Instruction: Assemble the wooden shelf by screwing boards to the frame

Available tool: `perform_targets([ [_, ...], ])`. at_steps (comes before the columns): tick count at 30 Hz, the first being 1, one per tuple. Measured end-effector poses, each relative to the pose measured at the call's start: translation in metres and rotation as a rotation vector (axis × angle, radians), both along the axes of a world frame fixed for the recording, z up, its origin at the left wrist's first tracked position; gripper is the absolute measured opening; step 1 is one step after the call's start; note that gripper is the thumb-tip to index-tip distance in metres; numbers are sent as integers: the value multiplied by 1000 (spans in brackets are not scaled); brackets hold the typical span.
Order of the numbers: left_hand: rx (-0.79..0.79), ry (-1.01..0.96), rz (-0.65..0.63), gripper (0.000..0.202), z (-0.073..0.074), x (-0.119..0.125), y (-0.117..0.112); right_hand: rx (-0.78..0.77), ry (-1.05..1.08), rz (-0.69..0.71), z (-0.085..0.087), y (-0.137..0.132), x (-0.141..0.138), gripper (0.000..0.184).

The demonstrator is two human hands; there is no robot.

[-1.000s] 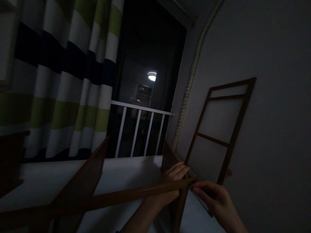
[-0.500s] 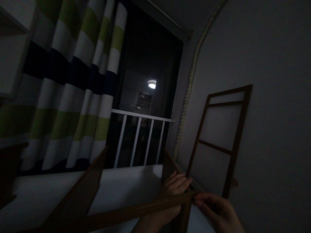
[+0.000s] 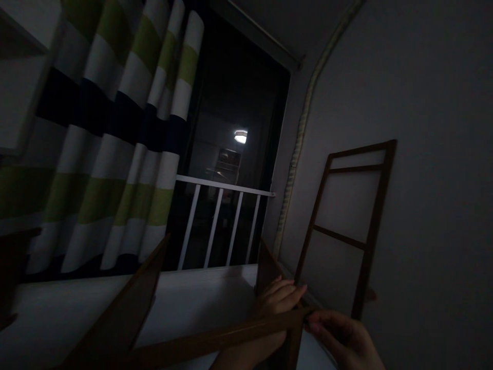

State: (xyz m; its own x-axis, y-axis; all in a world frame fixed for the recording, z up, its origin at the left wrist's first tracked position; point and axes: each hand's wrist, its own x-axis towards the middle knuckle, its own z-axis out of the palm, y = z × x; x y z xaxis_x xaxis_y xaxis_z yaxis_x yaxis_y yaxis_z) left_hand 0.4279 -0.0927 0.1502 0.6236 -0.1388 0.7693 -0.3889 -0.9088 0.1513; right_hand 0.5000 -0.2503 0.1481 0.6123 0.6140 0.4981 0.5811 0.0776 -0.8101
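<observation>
In a dim room, my left hand rests with fingers stretched over the top corner of a brown wooden panel. My right hand pinches the end of a long brown wooden rail where it meets that corner. A second brown panel slants up at the lower left. What, if anything, sits between my right fingertips is too dark to make out.
A brown wooden ladder-like frame leans on the grey wall at right. A striped green, white and navy curtain hangs left. A dark window with a white railing lies ahead. The parts stand on a white surface.
The view has tilted slightly upward, so the hands and rail sit lower in the picture. Both hands keep their places at the corner joint.
</observation>
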Motion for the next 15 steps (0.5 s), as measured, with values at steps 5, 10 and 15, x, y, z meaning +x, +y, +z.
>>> perform_targets([
  [5,31,-28,14,32,-1,0,0,-59,12,9,0,0,0,25],
  [10,19,-60,28,31,-1,0,0,-49,-2,-44,3,0,-5,28],
  [15,13,-56,34,28,-1,-1,2,-68,-19,-30,1,0,-2,27],
])
